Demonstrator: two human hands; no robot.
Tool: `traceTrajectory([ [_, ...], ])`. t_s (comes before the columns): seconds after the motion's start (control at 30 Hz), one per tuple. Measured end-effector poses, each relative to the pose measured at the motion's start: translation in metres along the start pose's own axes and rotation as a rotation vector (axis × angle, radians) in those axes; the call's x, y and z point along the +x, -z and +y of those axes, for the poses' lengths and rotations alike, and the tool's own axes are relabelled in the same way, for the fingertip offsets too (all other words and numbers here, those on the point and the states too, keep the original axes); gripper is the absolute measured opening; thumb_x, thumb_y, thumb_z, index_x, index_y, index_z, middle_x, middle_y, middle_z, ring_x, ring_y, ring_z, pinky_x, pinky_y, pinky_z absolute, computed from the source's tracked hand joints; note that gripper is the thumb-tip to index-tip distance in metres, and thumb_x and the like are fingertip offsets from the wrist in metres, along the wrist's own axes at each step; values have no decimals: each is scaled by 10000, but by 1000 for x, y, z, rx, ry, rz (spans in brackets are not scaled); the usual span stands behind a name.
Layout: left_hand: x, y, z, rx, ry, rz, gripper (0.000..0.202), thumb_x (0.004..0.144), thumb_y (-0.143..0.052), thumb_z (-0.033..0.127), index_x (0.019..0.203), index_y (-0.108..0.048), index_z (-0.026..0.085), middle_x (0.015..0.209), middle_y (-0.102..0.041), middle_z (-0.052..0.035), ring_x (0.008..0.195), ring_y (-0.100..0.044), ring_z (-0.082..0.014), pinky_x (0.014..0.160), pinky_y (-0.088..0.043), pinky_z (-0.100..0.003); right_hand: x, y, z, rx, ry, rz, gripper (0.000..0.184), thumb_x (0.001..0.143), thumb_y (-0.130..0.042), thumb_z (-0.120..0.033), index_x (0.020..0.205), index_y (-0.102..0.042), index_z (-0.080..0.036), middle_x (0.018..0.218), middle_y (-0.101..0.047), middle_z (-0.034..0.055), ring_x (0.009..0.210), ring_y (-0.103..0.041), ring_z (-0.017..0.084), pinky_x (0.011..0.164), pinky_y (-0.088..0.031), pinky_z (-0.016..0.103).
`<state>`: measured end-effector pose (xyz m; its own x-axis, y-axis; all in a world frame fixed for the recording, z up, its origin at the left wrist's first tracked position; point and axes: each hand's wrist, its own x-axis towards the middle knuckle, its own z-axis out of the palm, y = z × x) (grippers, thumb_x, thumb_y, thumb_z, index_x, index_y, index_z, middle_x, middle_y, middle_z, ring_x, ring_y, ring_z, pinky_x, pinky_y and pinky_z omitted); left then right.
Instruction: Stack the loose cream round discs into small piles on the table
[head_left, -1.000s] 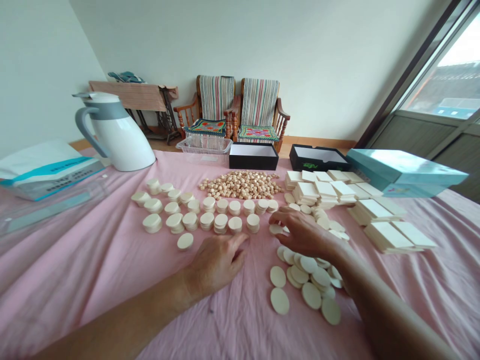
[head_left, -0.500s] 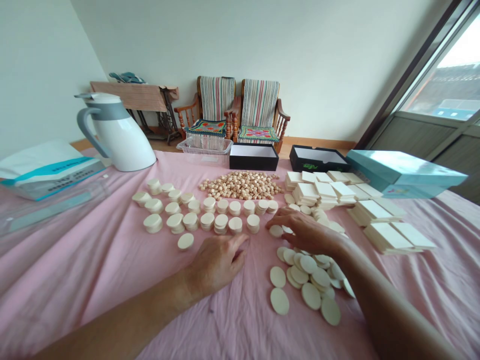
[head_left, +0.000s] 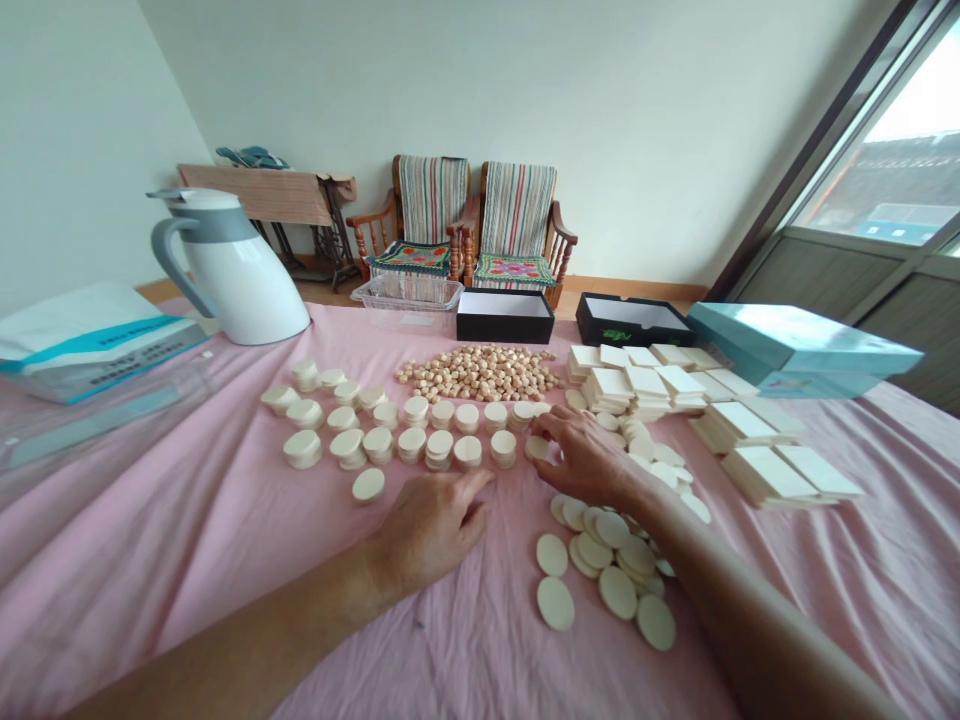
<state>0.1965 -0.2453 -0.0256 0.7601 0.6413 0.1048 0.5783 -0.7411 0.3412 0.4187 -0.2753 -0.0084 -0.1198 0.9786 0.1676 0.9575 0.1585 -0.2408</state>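
Note:
My right hand (head_left: 581,462) rests its fingers on a single cream disc (head_left: 537,448), which lies flat on the pink cloth (head_left: 225,560) at the end of a row of short disc stacks (head_left: 439,450). My left hand (head_left: 431,530) lies open on the cloth just below those stacks, holding nothing, with its fingertips near a lone stack (head_left: 368,485) to the left. Under my right wrist spreads a loose heap of flat cream discs (head_left: 611,560), partly hidden by the forearm.
A pile of small wooden beads (head_left: 478,373) lies behind the stacks. Stacks of cream rectangular tiles (head_left: 765,475) sit at right. Behind stand a white-grey jug (head_left: 232,280), a clear tub (head_left: 409,305), black boxes (head_left: 505,317), and a teal box (head_left: 802,350). A plastic-wrapped package (head_left: 90,340) lies at left.
My right hand has moved left and farther from me, and the single disc has slid left with it toward the stacks. My left hand stays nearly still.

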Motion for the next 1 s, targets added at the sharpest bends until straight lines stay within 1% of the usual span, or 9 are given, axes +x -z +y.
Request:
traceTrajectory([
  [0.17,-1,-1,-1,-7,-9,6,274,852,-470,210,1093,-601,223,810,-699,-20,731,-656,-185,633,-422,-265,-5,14,13,35,-36,-39,258,767,-574,-268,998,-611,-161,878,-600,63,825,-542,188,736,-383,295],
  [0.23,-1,-2,-2,-16,-14,7,283,858,-466,217,1108,-597,226,813,-699,-18,731,-657,-182,639,-424,-265,-9,20,23,47,-46,-52,216,753,-569,-199,960,-625,-177,886,-611,56,842,-546,185,746,-394,291],
  [0.27,-1,-2,-2,-18,-13,11,286,860,-464,220,1114,-596,227,811,-699,-17,727,-656,-179,639,-423,-264,-11,23,28,44,-22,-69,226,736,-561,-150,948,-632,-184,912,-616,56,871,-546,189,769,-397,295],
  [0.33,-1,-2,-2,-21,-13,15,288,863,-464,224,1119,-596,225,810,-700,-17,717,-653,-173,636,-421,-259,-15,25,36,23,29,-112,299,699,-543,-73,953,-643,-197,965,-621,61,938,-537,204,819,-397,311],
  [0.4,0,-2,-2,-26,-13,14,289,863,-468,224,1123,-597,225,817,-701,-18,714,-652,-168,638,-421,-254,-17,25,39,-1,61,-144,348,681,-540,-45,971,-649,-204,1000,-617,71,978,-525,219,850,-393,329],
  [0.53,0,-2,-2,-32,-14,11,296,861,-474,222,1130,-595,226,829,-702,-21,720,-652,-166,646,-427,-253,-15,22,34,-24,78,-169,301,689,-551,-61,937,-656,-197,964,-614,81,954,-524,221,851,-388,333],
  [0.7,0,-2,-2,-22,-12,17,294,857,-473,226,1124,-596,227,833,-704,-20,734,-654,-169,659,-438,-257,-11,19,25,-39,48,-177,234,734,-500,-62,864,-649,-187,884,-618,69,892,-536,198,806,-376,307],
  [0.83,-1,-2,-2,-17,-12,20,291,859,-474,234,1121,-600,222,796,-698,-16,693,-646,-162,632,-433,-251,-13,21,19,-93,34,-166,167,739,-542,-140,860,-643,-196,893,-622,68,892,-532,211,804,-361,321],
  [1.0,-1,-3,-3,-18,-13,14,286,862,-468,224,1117,-598,228,790,-693,-11,695,-647,-164,627,-423,-253,-14,20,11,-196,15,-175,188,717,-527,-141,872,-628,-173,898,-623,93,910,-526,231,804,-347,332],
])
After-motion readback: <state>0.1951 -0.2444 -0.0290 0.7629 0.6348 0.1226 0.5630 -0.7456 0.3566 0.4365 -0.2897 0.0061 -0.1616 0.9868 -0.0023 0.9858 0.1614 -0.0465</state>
